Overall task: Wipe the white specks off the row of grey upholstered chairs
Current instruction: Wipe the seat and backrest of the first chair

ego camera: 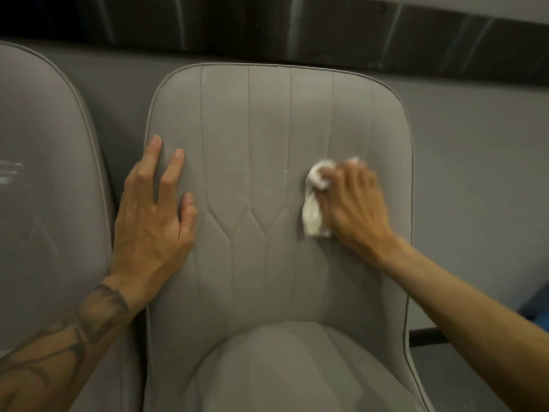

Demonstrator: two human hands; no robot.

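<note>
Far left, the second chair (44,173) shows its grey back, cut off by the frame edge. Next along, the left hand (151,221) lies flat on the left edge of the chair (267,129) in the middle. Its fingers are straight and spread, the thumb points toward the stitched panel, and it grips nothing. Centre of the backrest, vertical seams run down into a zigzag, and a tiny pale speck (248,207) sits on one stitch point. Right of centre, there's the cloth (315,200), white and crumpled, pressed against the backrest. It pokes out to the left of the fingertips and trails down beside the thumb. The right hand (353,203) is blurred, with its fingers curled over the cloth and bunching it against the upholstery. Below, the seat (297,367) bulges toward the camera. Behind the chairs runs a grey wall (475,144).
</note>
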